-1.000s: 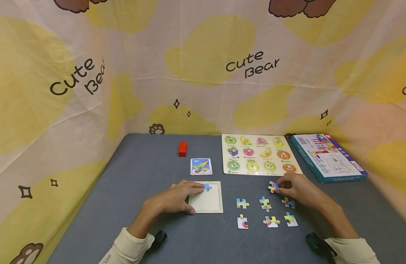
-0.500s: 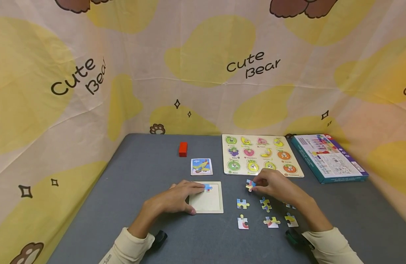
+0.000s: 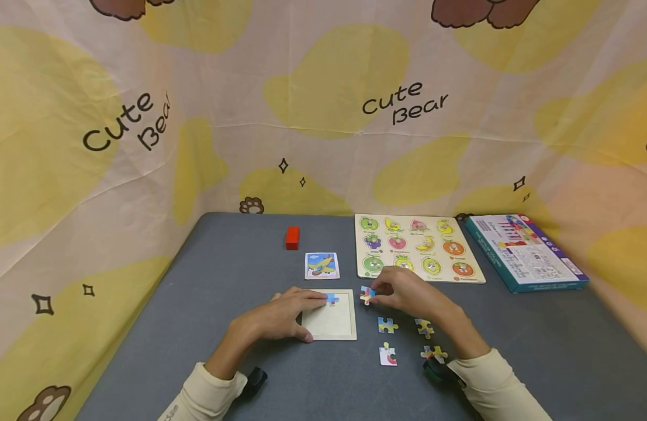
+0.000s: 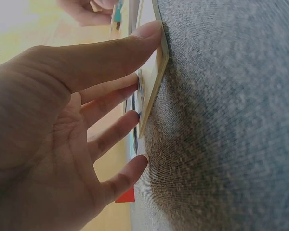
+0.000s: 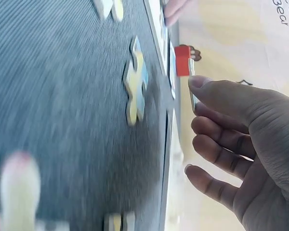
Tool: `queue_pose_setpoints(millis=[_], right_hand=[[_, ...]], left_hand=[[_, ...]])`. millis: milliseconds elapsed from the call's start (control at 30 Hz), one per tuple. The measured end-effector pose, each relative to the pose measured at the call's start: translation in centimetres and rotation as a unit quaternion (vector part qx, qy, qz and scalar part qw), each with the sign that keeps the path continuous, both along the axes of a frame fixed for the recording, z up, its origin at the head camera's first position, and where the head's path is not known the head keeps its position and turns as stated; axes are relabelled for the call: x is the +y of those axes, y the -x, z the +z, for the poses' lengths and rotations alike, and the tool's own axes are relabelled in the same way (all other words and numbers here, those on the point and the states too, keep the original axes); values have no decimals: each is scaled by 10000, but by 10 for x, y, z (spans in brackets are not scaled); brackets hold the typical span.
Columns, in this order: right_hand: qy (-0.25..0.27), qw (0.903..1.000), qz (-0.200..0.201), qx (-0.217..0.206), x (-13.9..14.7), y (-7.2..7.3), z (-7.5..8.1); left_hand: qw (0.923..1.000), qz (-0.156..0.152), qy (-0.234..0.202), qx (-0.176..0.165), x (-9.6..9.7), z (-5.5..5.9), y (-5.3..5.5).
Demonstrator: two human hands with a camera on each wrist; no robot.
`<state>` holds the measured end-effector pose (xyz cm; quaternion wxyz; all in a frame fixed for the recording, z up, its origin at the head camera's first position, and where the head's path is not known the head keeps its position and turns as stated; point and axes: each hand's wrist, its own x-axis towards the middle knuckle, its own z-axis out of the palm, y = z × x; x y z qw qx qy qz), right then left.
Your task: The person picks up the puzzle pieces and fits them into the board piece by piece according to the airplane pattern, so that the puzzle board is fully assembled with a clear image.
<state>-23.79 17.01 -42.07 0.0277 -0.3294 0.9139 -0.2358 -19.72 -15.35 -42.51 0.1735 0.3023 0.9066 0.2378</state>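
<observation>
A: From the head view, what does the right hand (image 3: 412, 292) have?
B: It pinches one puzzle piece (image 3: 366, 295), the thumb and fingertip closed upon it. Between this piece and the right edge of the wooden tray (image 3: 334, 324) there is only a narrow strip of table (image 3: 366, 333). Beyond the pinch is the fruit board (image 3: 415, 242); nearer to the person lie loose pieces (image 3: 387, 325).
A: And the left hand (image 3: 276, 314)?
B: It rests on the tray's left side, its forefinger touching a blue piece (image 3: 332, 298) inside.
A: The left wrist view?
B: The thumb lies over the tray's edge, and the other fingers reach out, spread apart.
A: The right wrist view?
B: The pinched piece shows its thin edge; the remaining fingers bend loosely. Past it stands the red block (image 5: 182, 60).
</observation>
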Motion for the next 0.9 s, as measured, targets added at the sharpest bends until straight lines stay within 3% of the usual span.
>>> queue_pose_setpoints(millis=[633,900], right_hand=[[-112,9993,368,11,-45,9,-10],[-115,9992,279,-257,-52,8,-13]], left_hand=[[10000,8,13,-97,1,1,0],[9999,27,16,-130,1,1,0]])
